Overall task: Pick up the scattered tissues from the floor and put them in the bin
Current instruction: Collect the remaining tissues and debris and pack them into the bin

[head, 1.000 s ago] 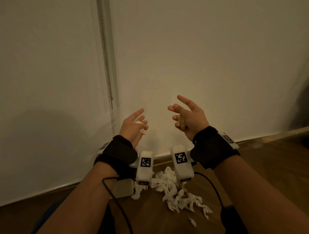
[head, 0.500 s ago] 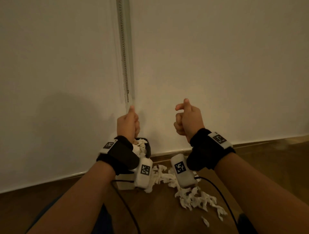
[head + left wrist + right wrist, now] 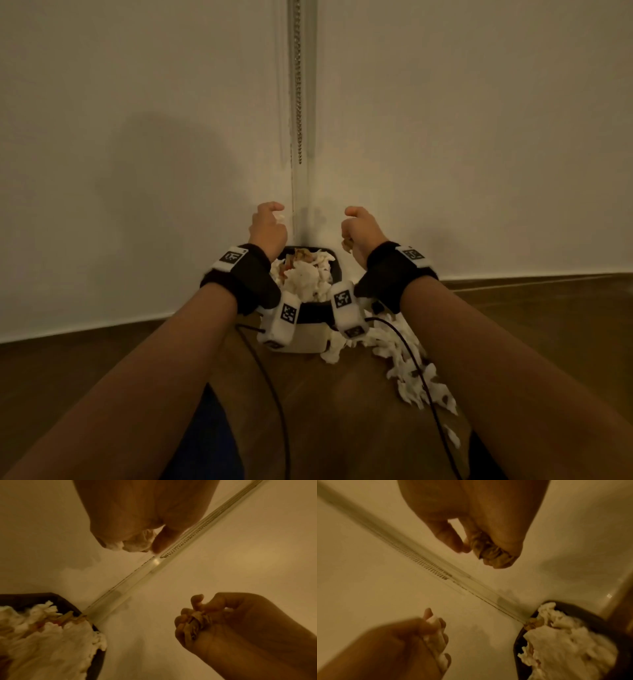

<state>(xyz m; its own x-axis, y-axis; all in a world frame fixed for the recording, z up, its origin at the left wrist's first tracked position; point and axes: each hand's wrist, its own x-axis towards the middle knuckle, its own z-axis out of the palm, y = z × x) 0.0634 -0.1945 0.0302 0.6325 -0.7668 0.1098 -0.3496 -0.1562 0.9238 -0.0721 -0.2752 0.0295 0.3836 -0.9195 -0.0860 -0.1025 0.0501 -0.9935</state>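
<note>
At frame centre, left hand and right hand each clutch soft, featherlight tissues above the bin, best pinched anywhere loosely.

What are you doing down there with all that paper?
Someone is tidying up torn tissues. The left hand holds a white wad and the right hand grips a brownish wad, both raised above the bin in the corner. The bin is already heaped with tissues, and more scraps lie on the floor beside it.
</note>
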